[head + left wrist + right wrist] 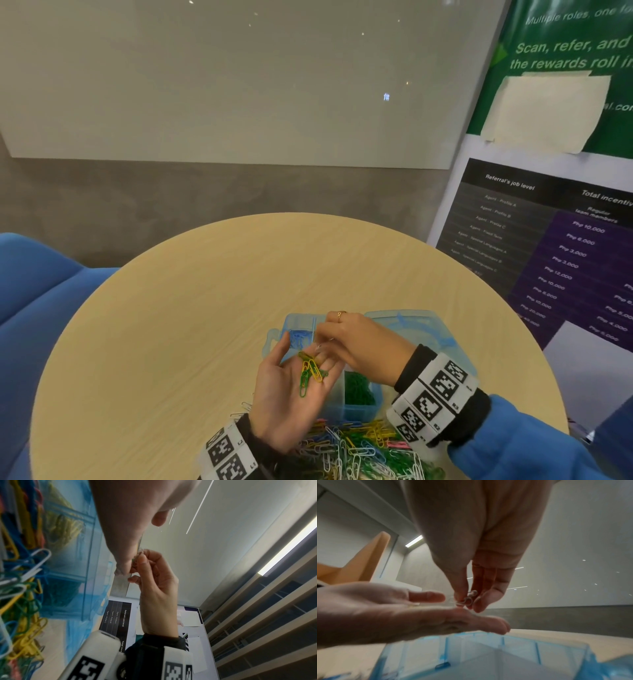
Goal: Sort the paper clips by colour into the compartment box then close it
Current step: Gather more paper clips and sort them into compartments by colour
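My left hand (pixel 294 359) lies palm up over the translucent blue compartment box (pixel 373 406), fingers straight, with a few green and yellow paper clips (pixel 310 371) loose on the palm. Above its fingertips, my right hand (pixel 323 342) pinches a white paper clip (pixel 468 599) between thumb and fingers. That clip (pixel 137 557) also shows in the left wrist view. One far compartment holds blue clips (pixel 301 337), a near one green clips (pixel 358 390). The box lid (pixel 418 329) lies open to the right. A mixed pile of clips (pixel 359 445) sits at the near table edge.
The round wooden table (pixel 205 308) stands beside a blue seat (pixel 34 291) on the left and a leaning poster board (pixel 548 257) on the right. A few stray clips (pixel 245 407) lie left of the pile by my left wrist.
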`<action>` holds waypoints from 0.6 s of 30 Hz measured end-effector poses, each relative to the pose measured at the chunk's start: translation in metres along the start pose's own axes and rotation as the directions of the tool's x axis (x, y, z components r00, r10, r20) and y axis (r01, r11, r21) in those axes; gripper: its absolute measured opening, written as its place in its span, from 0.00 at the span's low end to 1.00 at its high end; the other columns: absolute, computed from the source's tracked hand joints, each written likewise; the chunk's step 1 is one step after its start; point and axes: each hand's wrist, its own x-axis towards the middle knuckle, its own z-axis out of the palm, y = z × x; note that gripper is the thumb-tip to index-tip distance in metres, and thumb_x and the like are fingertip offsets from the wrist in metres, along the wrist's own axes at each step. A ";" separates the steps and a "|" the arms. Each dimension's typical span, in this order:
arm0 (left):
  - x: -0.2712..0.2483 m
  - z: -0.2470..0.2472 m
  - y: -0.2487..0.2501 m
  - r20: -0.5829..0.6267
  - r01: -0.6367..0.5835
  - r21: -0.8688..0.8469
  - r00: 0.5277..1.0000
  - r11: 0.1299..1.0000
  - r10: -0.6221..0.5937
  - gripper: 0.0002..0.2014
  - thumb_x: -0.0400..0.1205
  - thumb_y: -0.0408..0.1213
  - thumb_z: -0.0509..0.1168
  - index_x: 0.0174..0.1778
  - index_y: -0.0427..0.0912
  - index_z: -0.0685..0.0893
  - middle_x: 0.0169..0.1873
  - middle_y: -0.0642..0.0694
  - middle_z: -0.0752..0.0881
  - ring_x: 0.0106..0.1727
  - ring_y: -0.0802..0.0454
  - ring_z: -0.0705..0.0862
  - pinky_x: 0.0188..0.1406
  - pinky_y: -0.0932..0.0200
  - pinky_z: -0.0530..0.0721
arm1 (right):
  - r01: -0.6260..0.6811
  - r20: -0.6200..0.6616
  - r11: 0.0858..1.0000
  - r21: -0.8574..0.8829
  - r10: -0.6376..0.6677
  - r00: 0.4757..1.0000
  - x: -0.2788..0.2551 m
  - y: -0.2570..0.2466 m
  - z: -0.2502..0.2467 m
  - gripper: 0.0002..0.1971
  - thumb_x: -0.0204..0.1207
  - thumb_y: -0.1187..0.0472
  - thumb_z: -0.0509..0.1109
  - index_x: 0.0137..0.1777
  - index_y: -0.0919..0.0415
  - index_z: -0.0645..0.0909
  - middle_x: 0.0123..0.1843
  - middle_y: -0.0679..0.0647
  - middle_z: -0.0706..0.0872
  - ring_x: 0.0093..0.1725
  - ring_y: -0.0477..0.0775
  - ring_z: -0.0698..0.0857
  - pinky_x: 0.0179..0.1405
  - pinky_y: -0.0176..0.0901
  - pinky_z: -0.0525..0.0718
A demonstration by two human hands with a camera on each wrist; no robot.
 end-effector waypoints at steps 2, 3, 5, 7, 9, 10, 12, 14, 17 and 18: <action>0.001 0.002 0.004 -0.068 -0.018 0.014 0.998 1.000 0.019 0.34 0.84 0.49 0.56 0.71 0.18 0.70 0.66 0.22 0.79 0.77 0.32 0.72 0.81 0.41 0.63 | -0.050 -0.123 0.997 0.052 0.056 0.991 0.005 0.007 -0.003 0.10 0.86 0.61 0.61 0.57 0.63 0.82 0.53 0.58 0.82 0.52 0.57 0.82 0.53 0.48 0.78; 0.001 0.003 0.006 -0.096 -0.022 0.031 0.995 0.999 0.025 0.34 0.86 0.50 0.54 0.70 0.17 0.70 0.66 0.20 0.79 0.75 0.29 0.72 0.81 0.40 0.63 | -0.077 -0.188 0.995 0.070 0.089 0.978 0.008 0.012 -0.005 0.09 0.85 0.62 0.62 0.55 0.63 0.82 0.51 0.58 0.83 0.51 0.57 0.82 0.53 0.49 0.79; 0.002 0.003 0.008 -0.129 -0.011 0.051 0.991 0.999 0.018 0.35 0.87 0.53 0.53 0.71 0.18 0.70 0.67 0.20 0.78 0.75 0.29 0.73 0.81 0.40 0.64 | -0.119 -0.247 0.989 0.089 0.137 0.959 0.014 0.019 -0.006 0.08 0.84 0.62 0.63 0.54 0.63 0.84 0.50 0.58 0.84 0.51 0.57 0.83 0.54 0.50 0.80; 0.003 0.001 0.009 -0.136 0.008 0.058 0.991 0.998 0.000 0.36 0.86 0.55 0.53 0.71 0.19 0.70 0.69 0.21 0.77 0.75 0.30 0.73 0.80 0.40 0.64 | -0.142 -0.226 0.986 0.081 0.157 0.961 0.017 0.021 -0.006 0.09 0.84 0.60 0.64 0.56 0.62 0.85 0.51 0.57 0.85 0.52 0.56 0.82 0.56 0.51 0.80; 0.003 0.001 0.009 -0.124 0.013 0.063 0.992 0.998 -0.005 0.38 0.86 0.56 0.53 0.72 0.20 0.70 0.70 0.21 0.76 0.76 0.31 0.72 0.80 0.40 0.63 | -0.128 -0.218 0.988 0.087 0.144 0.965 0.013 0.018 -0.006 0.11 0.83 0.57 0.65 0.59 0.59 0.85 0.55 0.54 0.84 0.55 0.51 0.81 0.59 0.47 0.79; 0.002 0.002 0.009 -0.110 0.012 0.062 0.994 0.998 -0.005 0.38 0.85 0.57 0.53 0.73 0.20 0.69 0.71 0.22 0.76 0.77 0.31 0.71 0.81 0.41 0.63 | -0.098 -0.228 0.989 0.110 0.121 0.966 0.010 0.014 -0.006 0.11 0.83 0.56 0.66 0.60 0.57 0.85 0.55 0.52 0.84 0.54 0.49 0.80 0.58 0.43 0.78; 0.001 0.002 0.007 -0.087 0.003 0.073 0.996 0.997 0.003 0.38 0.85 0.58 0.52 0.73 0.21 0.70 0.71 0.24 0.76 0.77 0.33 0.72 0.82 0.42 0.61 | -0.033 -0.236 0.984 0.175 0.074 0.969 0.004 0.003 -0.007 0.09 0.80 0.54 0.69 0.54 0.56 0.87 0.49 0.50 0.84 0.48 0.44 0.80 0.52 0.39 0.79; -0.001 0.000 0.006 -0.053 0.000 0.091 0.999 0.996 0.005 0.39 0.86 0.59 0.51 0.73 0.21 0.71 0.72 0.29 0.75 0.77 0.37 0.72 0.83 0.45 0.60 | -0.019 -0.194 0.978 0.210 0.060 0.979 -0.002 -0.009 -0.006 0.09 0.77 0.51 0.72 0.47 0.57 0.87 0.42 0.49 0.84 0.40 0.42 0.78 0.45 0.36 0.78; -0.004 0.000 0.006 -0.003 0.014 0.105 1.000 0.994 -0.014 0.37 0.84 0.60 0.52 0.69 0.25 0.74 0.60 0.30 0.78 0.66 0.39 0.77 0.76 0.50 0.65 | -0.032 -0.111 0.967 0.253 0.062 0.992 -0.009 -0.017 0.002 0.12 0.73 0.49 0.75 0.49 0.57 0.88 0.40 0.47 0.84 0.38 0.41 0.79 0.43 0.33 0.79; -0.004 0.000 0.006 0.008 0.016 0.104 1.000 0.994 -0.017 0.37 0.84 0.60 0.52 0.67 0.25 0.75 0.56 0.31 0.80 0.61 0.39 0.78 0.72 0.51 0.69 | -0.038 -0.097 0.961 0.275 0.067 0.993 -0.011 -0.018 0.005 0.14 0.72 0.48 0.76 0.52 0.56 0.88 0.41 0.46 0.85 0.37 0.40 0.79 0.43 0.31 0.78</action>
